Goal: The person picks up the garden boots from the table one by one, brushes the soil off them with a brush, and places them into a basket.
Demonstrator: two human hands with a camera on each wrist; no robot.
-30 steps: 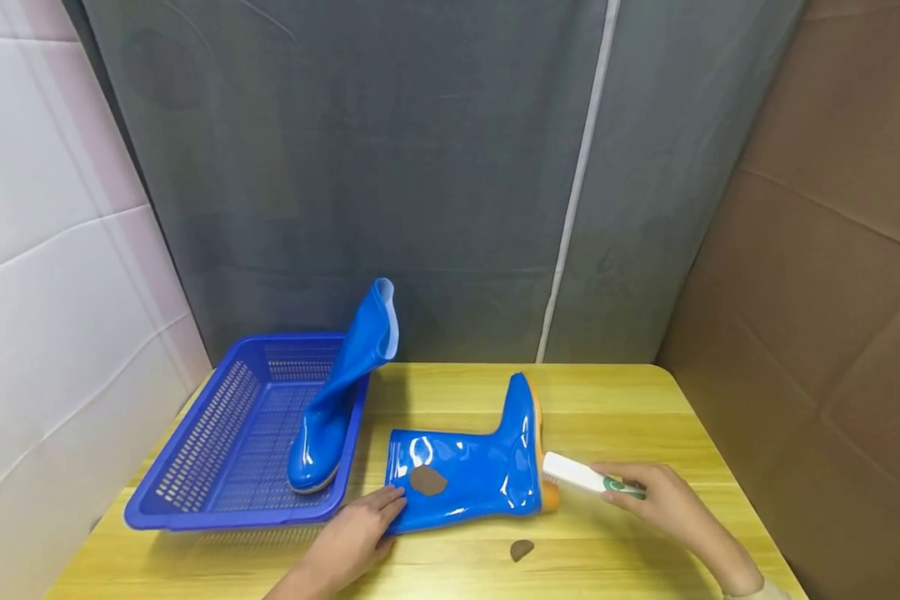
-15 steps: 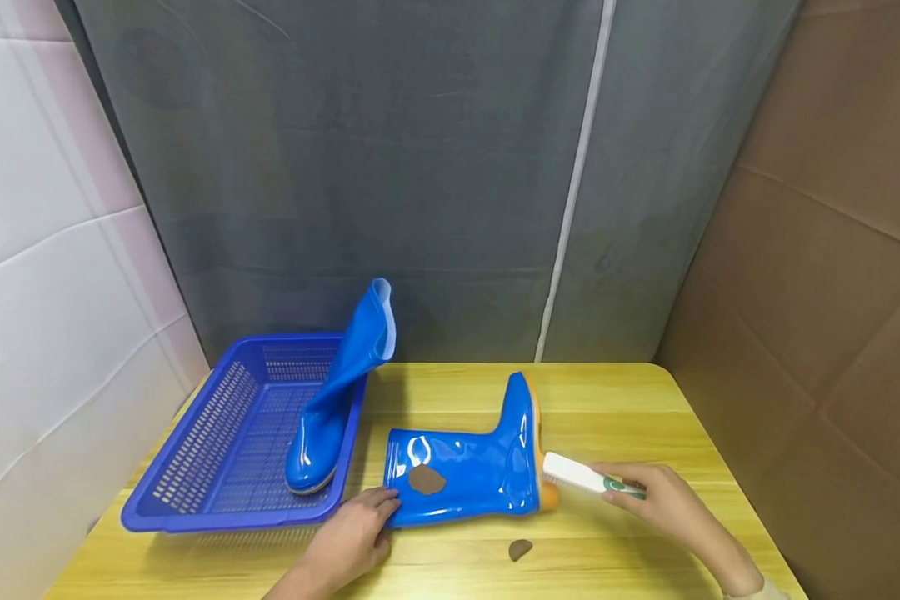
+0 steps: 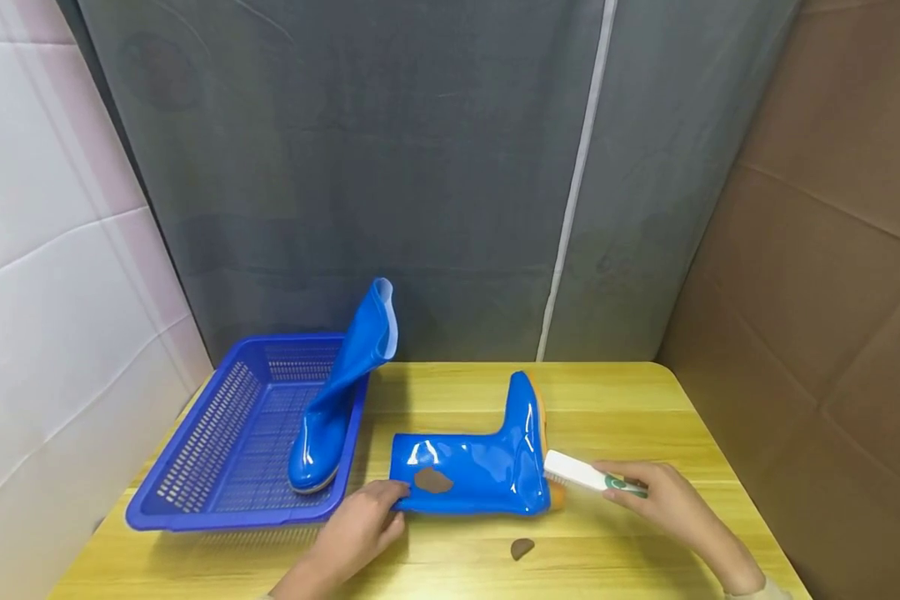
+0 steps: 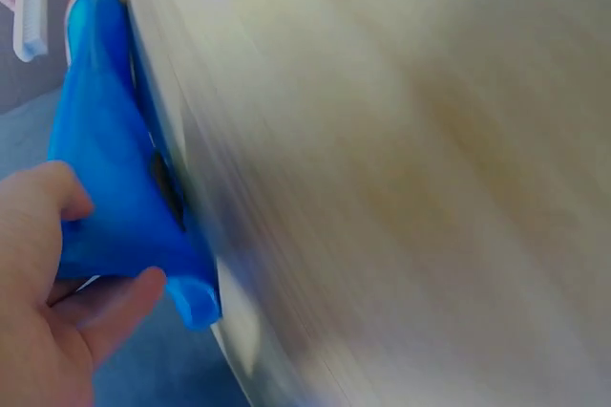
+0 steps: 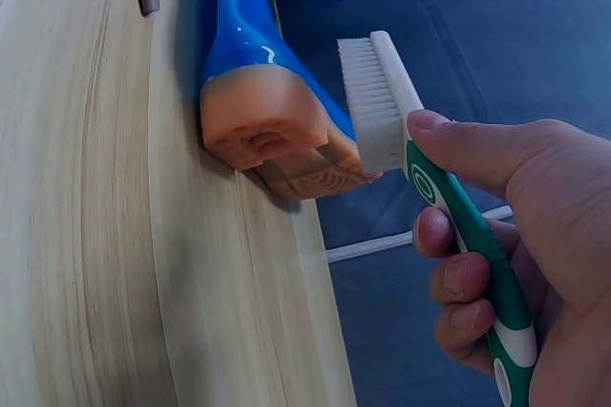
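A glossy blue rain boot (image 3: 480, 467) with an orange sole lies on its side, toe pointing to the back. A brown patch (image 3: 433, 480) marks its shaft. My left hand (image 3: 362, 523) grips the near edge of the shaft's opening between thumb and fingers; in the left wrist view the thumb lies over the boot (image 4: 100, 130). My right hand (image 3: 667, 500) holds a white-and-green brush (image 5: 382, 106) by its handle. The brush's white bristles are close to the sole (image 5: 263, 120); whether they touch it I cannot tell.
A blue perforated plastic basket (image 3: 221, 523) stands at the left, with a second blue boot (image 3: 345, 371) leaning in it over the right rim. A small brown piece (image 3: 522, 548) lies on the wooden table (image 3: 615, 392) in front of the boot. Panels surround the table's back and sides.
My left hand has lifted and turned the lying boot slightly, so its near edge has risen and the sole shows less. The right hand with the brush has hardly moved.
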